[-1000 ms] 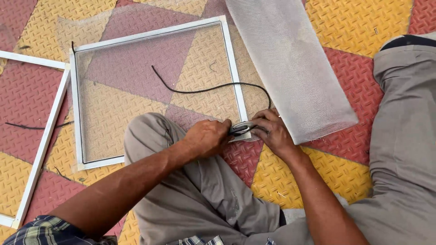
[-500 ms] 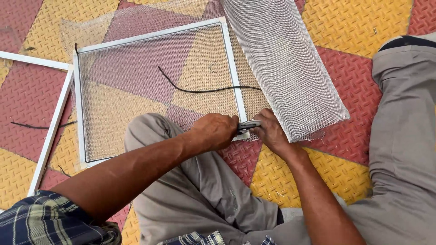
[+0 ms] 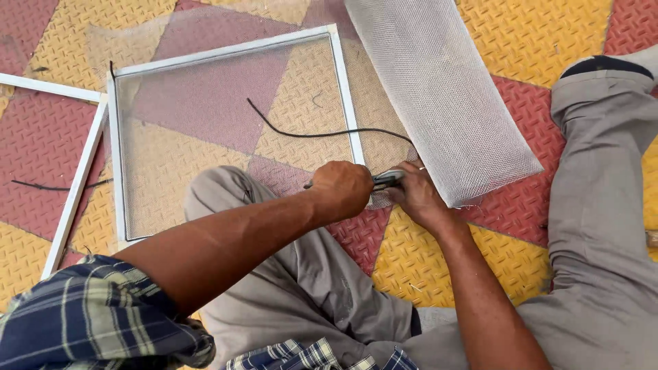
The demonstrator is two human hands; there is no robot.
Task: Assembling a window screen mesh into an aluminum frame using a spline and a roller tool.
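A white window-screen frame (image 3: 346,96) with grey mesh stretched over it lies on the floor in front of me. My left hand (image 3: 340,188) is closed on a small metal tool (image 3: 387,179) at the frame's near right corner. My right hand (image 3: 417,197) presses on the mesh and the tool's tip at that same corner. A thin black rubber cord (image 3: 322,133) curves across the mesh toward the corner. A loose roll of grey mesh (image 3: 439,89) lies to the right of the frame, its lower edge beside my right hand.
A second white frame bar (image 3: 75,185) lies at the left with a short black cord (image 3: 48,186) beside it. My bent knee (image 3: 212,195) rests on the frame's near edge. My other leg (image 3: 603,192) stretches along the right side. The floor has red and yellow patterned tiles.
Both hands stayed at the frame's near right corner. The black cord's loop has flattened and drawn closer to the corner.
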